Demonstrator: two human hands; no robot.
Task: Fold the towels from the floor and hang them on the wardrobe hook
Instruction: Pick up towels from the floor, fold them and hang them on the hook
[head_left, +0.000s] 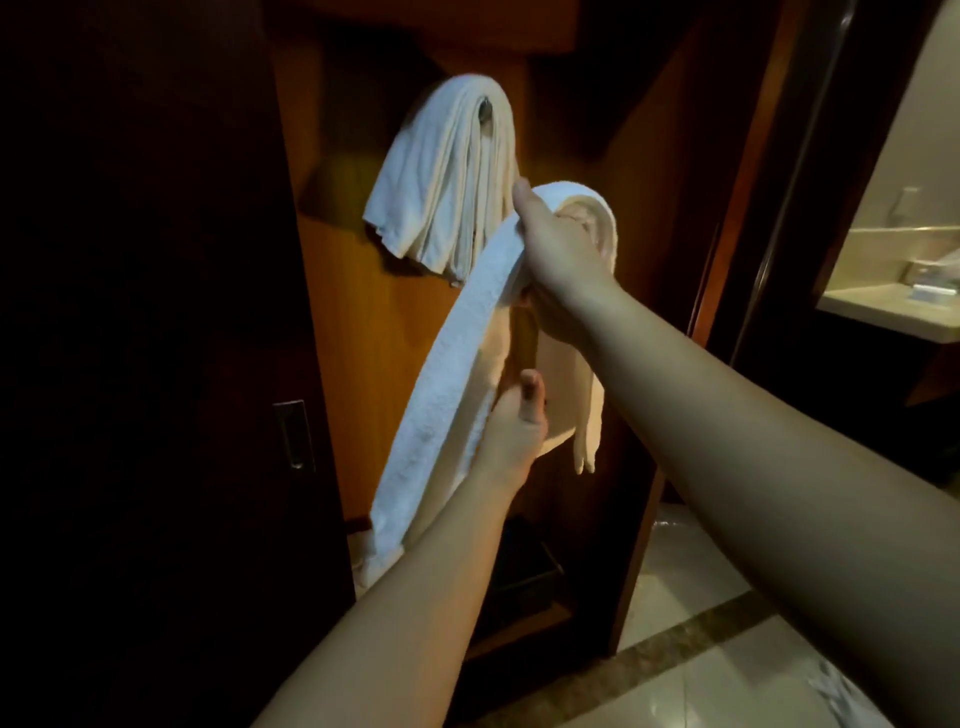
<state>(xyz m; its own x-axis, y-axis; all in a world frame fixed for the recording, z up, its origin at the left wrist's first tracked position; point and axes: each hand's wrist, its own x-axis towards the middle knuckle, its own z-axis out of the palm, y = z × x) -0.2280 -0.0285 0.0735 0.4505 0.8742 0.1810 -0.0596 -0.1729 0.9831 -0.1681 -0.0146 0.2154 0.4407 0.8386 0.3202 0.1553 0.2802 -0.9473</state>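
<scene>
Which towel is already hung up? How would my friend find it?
Look into the open wooden wardrobe. High on its back panel, a folded white towel drapes over a hook, both ends hanging down. No hand touches it, unlike the long towel below and to its right, held by both hands.

The hanging towel (441, 171) is soft, fluffy white cloth. The wardrobe (353, 322) is smooth brown wood. The floor (727, 675) is shiny, smooth tile.
</scene>
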